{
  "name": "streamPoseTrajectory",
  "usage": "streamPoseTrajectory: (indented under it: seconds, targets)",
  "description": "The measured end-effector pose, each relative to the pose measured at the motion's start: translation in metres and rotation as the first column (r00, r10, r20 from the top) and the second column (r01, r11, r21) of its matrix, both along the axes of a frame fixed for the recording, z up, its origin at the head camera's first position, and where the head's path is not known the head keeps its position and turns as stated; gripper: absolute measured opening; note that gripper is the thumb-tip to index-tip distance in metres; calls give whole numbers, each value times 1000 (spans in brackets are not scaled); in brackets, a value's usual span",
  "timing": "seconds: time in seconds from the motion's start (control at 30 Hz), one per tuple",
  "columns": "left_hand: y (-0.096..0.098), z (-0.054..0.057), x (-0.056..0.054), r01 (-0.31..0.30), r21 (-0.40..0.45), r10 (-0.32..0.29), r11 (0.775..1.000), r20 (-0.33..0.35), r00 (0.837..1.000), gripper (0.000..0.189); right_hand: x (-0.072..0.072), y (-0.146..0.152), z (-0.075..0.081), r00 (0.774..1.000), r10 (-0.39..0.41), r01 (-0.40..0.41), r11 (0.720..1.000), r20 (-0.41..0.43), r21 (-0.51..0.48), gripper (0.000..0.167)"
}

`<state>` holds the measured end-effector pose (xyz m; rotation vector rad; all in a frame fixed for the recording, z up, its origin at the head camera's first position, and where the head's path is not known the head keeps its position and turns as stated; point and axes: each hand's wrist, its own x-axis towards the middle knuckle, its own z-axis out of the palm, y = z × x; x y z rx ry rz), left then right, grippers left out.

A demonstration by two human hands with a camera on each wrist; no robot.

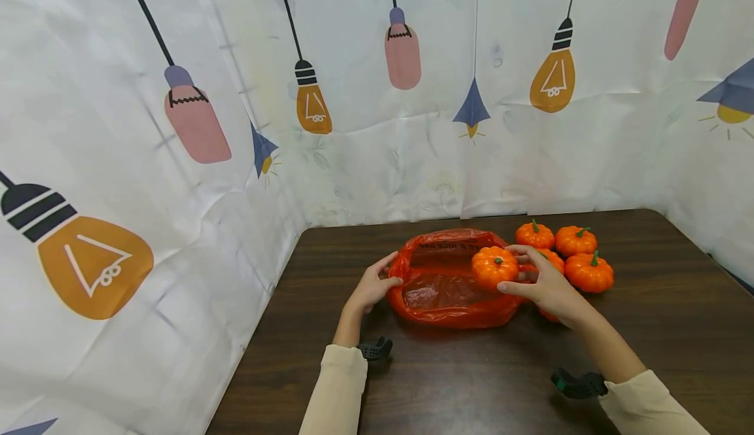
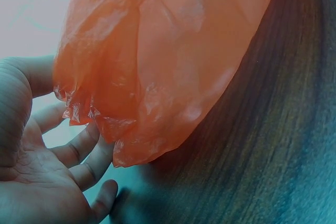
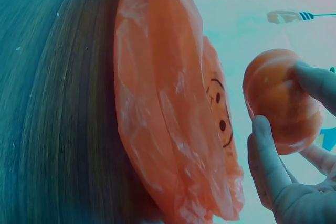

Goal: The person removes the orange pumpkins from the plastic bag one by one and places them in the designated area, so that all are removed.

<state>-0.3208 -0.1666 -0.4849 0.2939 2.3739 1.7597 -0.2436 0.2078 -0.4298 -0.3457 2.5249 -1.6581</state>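
Note:
An orange-red plastic bag lies on the table with its mouth spread wide. My left hand grips the left side of its rim between thumb and fingers. In the left wrist view, the crumpled bag edge runs down into that hand. My right hand holds a small orange pumpkin over the right part of the opening. Thumb and fingertips close around the pumpkin in the right wrist view, beside the bag with its printed smiley face.
Right of the bag, several more small pumpkins with green stems stand clustered, partly hidden behind my right hand. The dark wooden table ends at a white curtain printed with lamps. Dark bands sit near both wrists.

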Motion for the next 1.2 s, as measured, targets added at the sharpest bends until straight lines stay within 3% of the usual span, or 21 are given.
streamPoseTrajectory:
  seconds: [0.07,0.3,1.2]
  targets:
    - [-1,3,0,19,-9,-19,1000,13,1000,71,2,4,0,1000,-3,3,1000,1,1,79]
    - [1,32,19,51,18,-51,999,24,998,70,8,17,-1,1000,-20,20,1000,-3,1,79]
    - [2,31,20,35,30,-36,999,29,999,68,34,80,-6,992,-119,121,990,-39,74,72]
